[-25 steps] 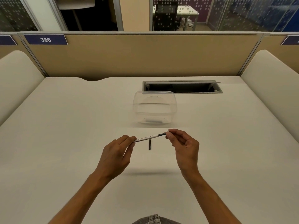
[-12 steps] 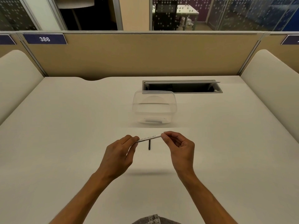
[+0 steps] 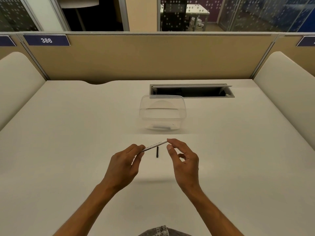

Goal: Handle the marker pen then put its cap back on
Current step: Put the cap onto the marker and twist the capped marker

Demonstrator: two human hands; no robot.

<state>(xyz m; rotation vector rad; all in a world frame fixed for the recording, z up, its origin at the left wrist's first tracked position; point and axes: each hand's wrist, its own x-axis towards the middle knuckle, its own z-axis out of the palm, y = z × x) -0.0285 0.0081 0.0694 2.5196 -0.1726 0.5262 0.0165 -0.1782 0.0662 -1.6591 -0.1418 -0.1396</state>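
A thin white marker pen (image 3: pixel 155 145) is held level a little above the desk. My left hand (image 3: pixel 125 166) pinches its left end between thumb and fingers. My right hand (image 3: pixel 185 163) is at the pen's right end: the index fingertip touches that end, the thumb sits below it and apart, and the other fingers are loosely curled. The pen's tip is hidden behind my right fingers. A small black cap (image 3: pixel 157 152) lies on the desk (image 3: pixel 68 150) just below the pen, between my hands, and neither hand touches it.
A clear plastic tub (image 3: pixel 162 114) stands just beyond my hands, with something dark lying at its bottom. Behind it is an open cable slot (image 3: pixel 191 91) in the desk. Tan partitions (image 3: pixel 136 57) close off the back, and padded cream side panels stand left and right.
My right hand slid left along the pen, covering its dark end, then its thumb came off and the fingers opened. My left hand kept its grip and barely moved.
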